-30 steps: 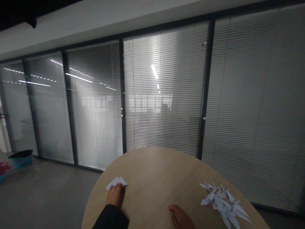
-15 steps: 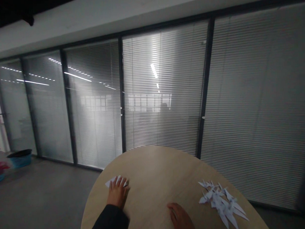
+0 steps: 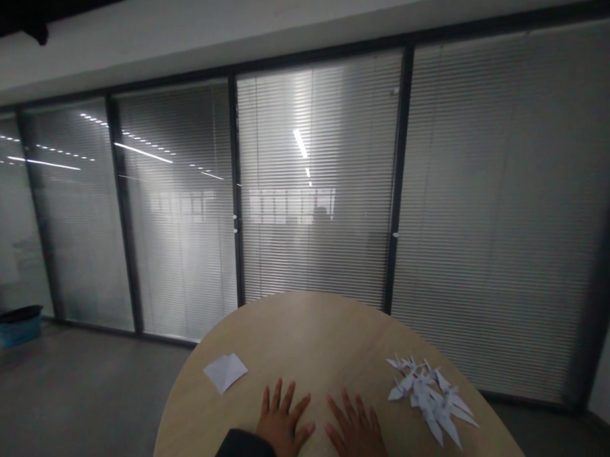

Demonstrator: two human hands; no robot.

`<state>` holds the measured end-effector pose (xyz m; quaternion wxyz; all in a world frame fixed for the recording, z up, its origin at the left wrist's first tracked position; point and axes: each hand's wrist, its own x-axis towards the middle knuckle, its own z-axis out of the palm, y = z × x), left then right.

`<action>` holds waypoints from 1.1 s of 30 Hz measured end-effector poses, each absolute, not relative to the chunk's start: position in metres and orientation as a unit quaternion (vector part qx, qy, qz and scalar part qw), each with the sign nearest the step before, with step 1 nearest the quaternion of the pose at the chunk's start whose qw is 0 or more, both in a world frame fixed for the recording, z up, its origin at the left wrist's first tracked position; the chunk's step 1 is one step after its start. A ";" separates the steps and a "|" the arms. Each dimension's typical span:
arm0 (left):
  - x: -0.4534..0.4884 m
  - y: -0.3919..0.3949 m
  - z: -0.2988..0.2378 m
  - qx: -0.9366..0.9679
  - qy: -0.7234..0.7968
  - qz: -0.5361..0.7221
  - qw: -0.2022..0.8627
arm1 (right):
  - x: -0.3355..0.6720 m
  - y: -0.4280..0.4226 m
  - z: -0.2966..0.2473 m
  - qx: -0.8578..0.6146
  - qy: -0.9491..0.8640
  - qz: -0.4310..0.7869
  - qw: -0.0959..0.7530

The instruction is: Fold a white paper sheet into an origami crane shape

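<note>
1. I find both hands open and empty, fingers spread, palms down on the round wooden tabletop [image 3: 308, 328] near its closest edge: left hand [image 3: 284, 422] with a black sleeve [image 3: 243, 452], right hand [image 3: 355, 430] just beside it.
2. I log a folded white paper [image 3: 224, 372] left of the left hand, not touching it.
3. I record a heap of white origami cranes [image 3: 428, 401] near the right edge, apart from the right hand.
4. I note a blue basin [image 3: 16, 330] on the concrete floor [image 3: 85, 396], beyond the tabletop, beside a glass partition with blinds [image 3: 318, 188].

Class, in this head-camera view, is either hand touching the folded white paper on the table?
No: the left hand and right hand rest on the wooden table, apart from the folded white paper.
</note>
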<state>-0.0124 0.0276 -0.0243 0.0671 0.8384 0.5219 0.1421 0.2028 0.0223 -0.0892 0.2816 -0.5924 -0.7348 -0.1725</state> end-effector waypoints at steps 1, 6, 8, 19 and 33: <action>-0.013 0.029 -0.025 0.839 0.523 0.140 0.065 | 0.203 0.022 -0.088 -0.595 -0.737 -0.175 0.269; -0.013 0.031 -0.026 0.840 0.523 0.130 0.065 | 0.203 0.020 -0.083 -0.607 -0.748 -0.169 0.209; -0.014 0.031 -0.025 0.842 0.521 0.121 0.065 | 0.201 0.018 -0.080 -0.618 -0.747 -0.149 0.193; -0.014 0.029 -0.019 0.849 0.519 0.086 0.059 | 0.195 0.011 -0.066 -0.651 -0.738 -0.076 0.161; -0.014 0.028 -0.015 0.852 0.514 0.085 0.056 | 0.195 0.010 -0.063 -0.658 -0.737 -0.075 0.136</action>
